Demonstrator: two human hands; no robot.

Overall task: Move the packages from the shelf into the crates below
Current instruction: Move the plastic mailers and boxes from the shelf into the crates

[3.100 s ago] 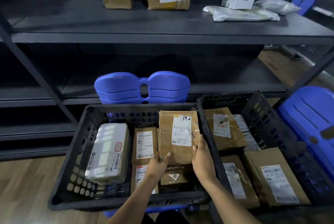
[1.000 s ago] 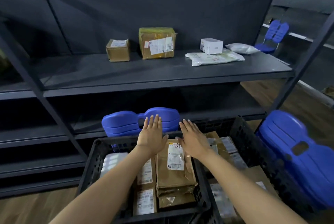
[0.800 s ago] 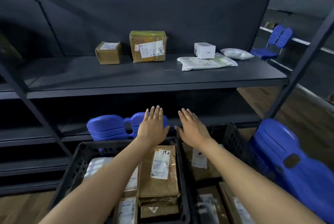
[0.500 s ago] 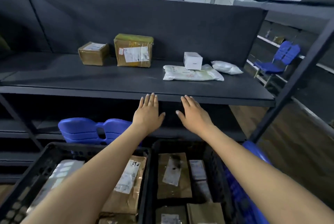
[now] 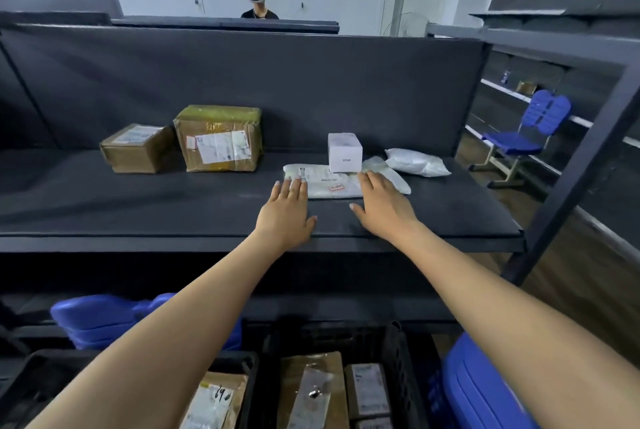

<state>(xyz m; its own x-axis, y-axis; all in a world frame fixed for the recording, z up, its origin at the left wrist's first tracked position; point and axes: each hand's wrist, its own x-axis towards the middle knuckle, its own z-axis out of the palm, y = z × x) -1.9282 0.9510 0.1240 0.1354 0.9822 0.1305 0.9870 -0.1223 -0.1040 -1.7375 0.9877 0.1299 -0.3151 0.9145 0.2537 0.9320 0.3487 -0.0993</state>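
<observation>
Both hands have left the crates and come up onto the shelf (image 5: pixel 104 207) since a second ago, when they hovered flat over the packed parcels below; the last box is down and a new pick is starting. The left hand (image 5: pixel 285 217) and right hand (image 5: pixel 382 208) lie palm-down, fingers spread and empty, on either side of a flat white mailer bag (image 5: pixel 325 182), with fingertips at or touching its near edge. That bag looks like soft, crinkled plastic film with a printed label, limp enough to sag when lifted. A small white box (image 5: pixel 344 152), crisp-edged and smooth, stands on its far part, so a careless pull could tip it. A second puffy white bag (image 5: pixel 415 162) lies just beside to the right. Further left sit a small cardboard box (image 5: pixel 136 148) and a taller taped carton (image 5: pixel 219 143), brown, stiff and glossy with tape. The left crate (image 5: pixel 247 364) and the right crate (image 5: pixel 398 352) below are dark perforated plastic, already holding labelled parcels.
</observation>
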